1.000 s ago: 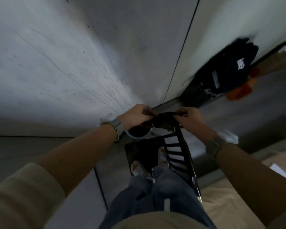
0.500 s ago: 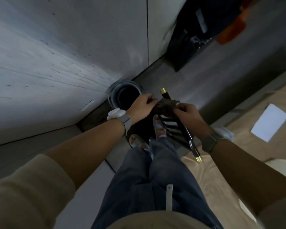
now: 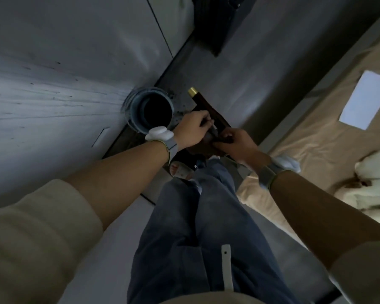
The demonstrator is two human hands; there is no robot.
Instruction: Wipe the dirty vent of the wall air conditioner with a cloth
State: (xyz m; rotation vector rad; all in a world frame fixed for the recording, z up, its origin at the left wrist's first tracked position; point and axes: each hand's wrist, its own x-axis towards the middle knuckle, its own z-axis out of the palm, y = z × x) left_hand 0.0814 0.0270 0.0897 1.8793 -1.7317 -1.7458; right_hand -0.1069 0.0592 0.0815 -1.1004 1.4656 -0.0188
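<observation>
I look straight down from a height. A dark brown cloth [image 3: 203, 147] is bunched between my two hands in front of me. My left hand [image 3: 193, 130] pinches its upper part and my right hand [image 3: 235, 143] grips its lower right part. Both hands are close together, above my feet. The air conditioner and its vent are not in view.
I stand on a dark chair with a brass-tipped post [image 3: 193, 93]. A grey bin [image 3: 150, 111] sits on the floor by the grey wall [image 3: 53, 73]. A bed with beige sheet [image 3: 316, 132] and white paper [image 3: 365, 99] lies to the right. A black bag [image 3: 213, 20] sits at the top.
My view has tilted further down and swung, so the bin, the bed and the paper came into view. Both hands stay together on the cloth, working it between the fingers.
</observation>
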